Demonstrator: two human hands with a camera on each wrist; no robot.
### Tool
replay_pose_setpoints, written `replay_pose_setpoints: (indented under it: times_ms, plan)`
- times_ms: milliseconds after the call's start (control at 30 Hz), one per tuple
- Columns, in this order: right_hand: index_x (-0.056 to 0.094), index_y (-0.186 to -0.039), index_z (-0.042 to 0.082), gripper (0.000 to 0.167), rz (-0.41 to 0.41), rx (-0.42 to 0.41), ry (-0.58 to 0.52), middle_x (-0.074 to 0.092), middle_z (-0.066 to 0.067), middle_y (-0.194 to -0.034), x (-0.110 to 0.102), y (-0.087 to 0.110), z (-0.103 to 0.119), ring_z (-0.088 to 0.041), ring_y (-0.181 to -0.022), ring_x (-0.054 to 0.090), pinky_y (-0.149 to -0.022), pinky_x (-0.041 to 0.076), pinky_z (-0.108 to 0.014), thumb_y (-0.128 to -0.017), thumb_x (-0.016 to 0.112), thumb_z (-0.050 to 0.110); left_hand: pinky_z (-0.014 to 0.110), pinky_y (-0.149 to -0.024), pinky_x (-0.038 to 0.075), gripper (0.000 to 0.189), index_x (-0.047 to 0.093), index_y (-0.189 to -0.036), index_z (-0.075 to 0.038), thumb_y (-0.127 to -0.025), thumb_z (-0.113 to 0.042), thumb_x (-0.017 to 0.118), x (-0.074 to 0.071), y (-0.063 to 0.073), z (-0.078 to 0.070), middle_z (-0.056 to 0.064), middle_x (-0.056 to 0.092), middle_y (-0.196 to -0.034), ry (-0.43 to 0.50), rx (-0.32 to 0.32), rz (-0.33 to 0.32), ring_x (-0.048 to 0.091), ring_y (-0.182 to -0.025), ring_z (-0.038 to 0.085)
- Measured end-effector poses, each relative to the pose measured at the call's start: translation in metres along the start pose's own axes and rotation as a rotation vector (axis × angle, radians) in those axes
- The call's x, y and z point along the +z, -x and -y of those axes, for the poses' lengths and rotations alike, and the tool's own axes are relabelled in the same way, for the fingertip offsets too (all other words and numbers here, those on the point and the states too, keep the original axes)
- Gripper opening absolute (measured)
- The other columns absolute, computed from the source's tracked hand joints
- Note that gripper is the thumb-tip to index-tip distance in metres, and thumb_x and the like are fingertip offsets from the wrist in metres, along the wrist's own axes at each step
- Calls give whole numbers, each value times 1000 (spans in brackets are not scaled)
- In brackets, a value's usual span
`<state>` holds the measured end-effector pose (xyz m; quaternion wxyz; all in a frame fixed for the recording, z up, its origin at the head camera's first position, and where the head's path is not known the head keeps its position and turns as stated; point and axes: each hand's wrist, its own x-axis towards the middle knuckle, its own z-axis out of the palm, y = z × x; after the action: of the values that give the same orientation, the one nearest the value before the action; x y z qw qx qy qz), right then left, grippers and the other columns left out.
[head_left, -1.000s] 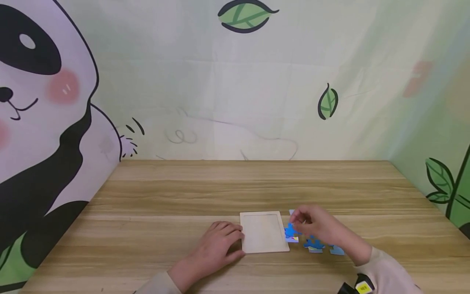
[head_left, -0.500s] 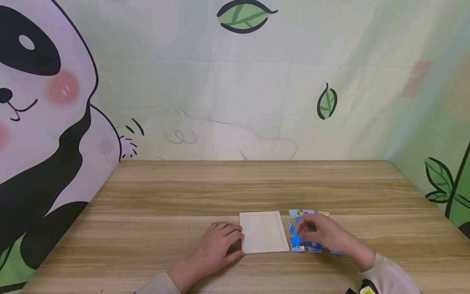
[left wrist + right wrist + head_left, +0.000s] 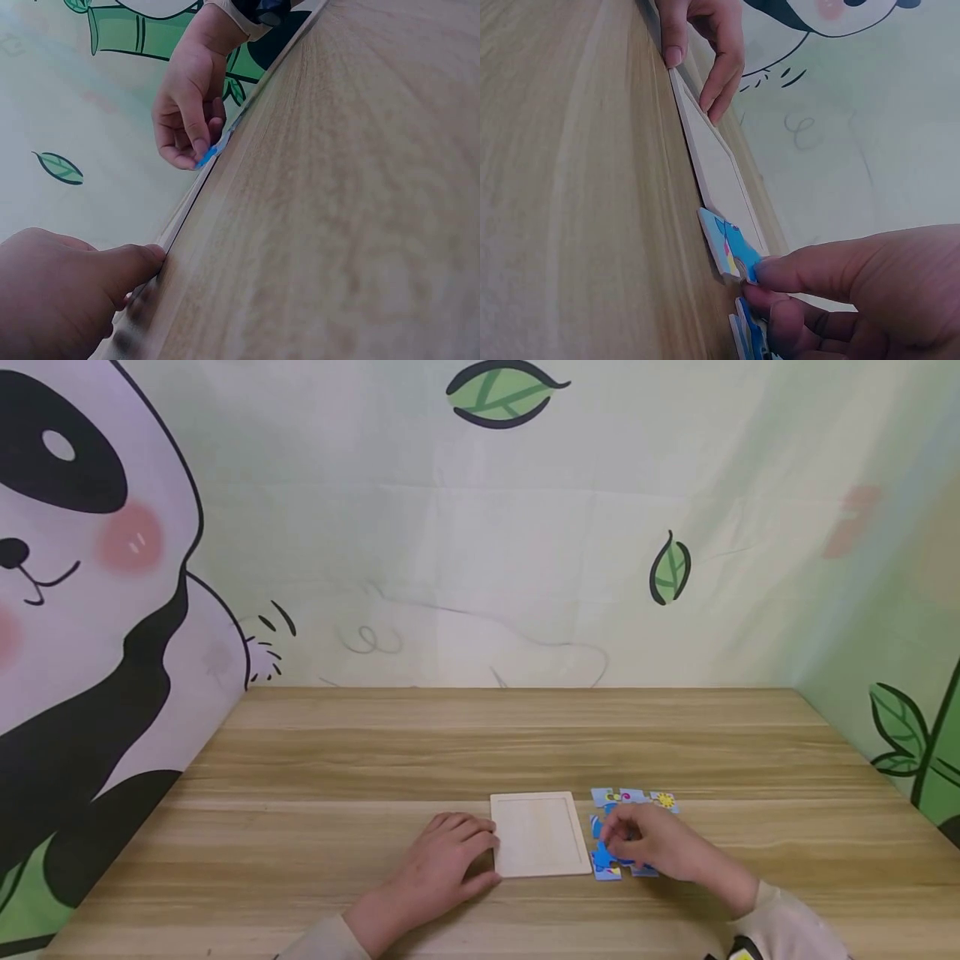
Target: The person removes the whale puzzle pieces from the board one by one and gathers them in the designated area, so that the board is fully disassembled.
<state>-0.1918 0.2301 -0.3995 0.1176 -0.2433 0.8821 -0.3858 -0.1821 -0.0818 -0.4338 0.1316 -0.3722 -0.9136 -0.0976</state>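
Observation:
My left hand (image 3: 453,852) holds the left edge of a square, pale wooden puzzle tray (image 3: 536,839), with the thumb (image 3: 139,262) at its near corner. The tray lies flat, with no piece in it. Right of it, my right hand (image 3: 652,842) is over a cluster of blue picture puzzle pieces. Its thumb and finger pinch a blue puzzle piece (image 3: 206,156). Close by, a corner piece (image 3: 724,244) lies near the tray's edge. The hand hides the middle of the cluster.
Top-row pieces, one with a yellow sun (image 3: 664,800), lie beyond the right hand. Beneath everything is a wood-grain table (image 3: 360,743). A cloth backdrop (image 3: 360,527) with a printed panda and leaves stands behind and along the sides.
My right hand has moved slightly right and nearer. The lower-left piece has shifted right, away from the tray, and then nearer. Top-row pieces have come into sight. My left hand stays put.

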Motion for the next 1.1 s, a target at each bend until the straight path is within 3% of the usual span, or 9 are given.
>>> replay_pose_setpoints:
  times_ms: [333, 767, 1100]
  plan:
    - [64, -91, 6, 7, -61, 6, 87, 60, 2, -79, 3, 0, 2, -1, -60, 48, -56, 44, -18, -85, 67, 8, 39, -100, 42, 27, 67, -104, -19, -88, -41, 67, 1, 0, 0, -3, 65, -119, -6, 9, -11, 56, -113, 16]
    - [64, -90, 7, 9, -70, 18, 99, 59, 3, -79, 3, 1, 4, -2, -63, 46, -58, 42, -17, -84, 70, 11, 38, -99, 43, 27, 66, -102, -20, -87, -43, 67, 1, 0, -1, -2, 65, -116, -79, 41, -33, 56, -112, 17]
    - [64, -93, 8, 13, -131, 3, 141, 61, 3, -82, -1, 1, 6, 0, -62, 48, -59, 43, -18, -86, 70, 17, 39, -103, 42, 31, 65, -104, -19, -89, -46, 63, -4, -2, -1, 0, 62, -119, -90, 33, 27, 54, -116, 18]
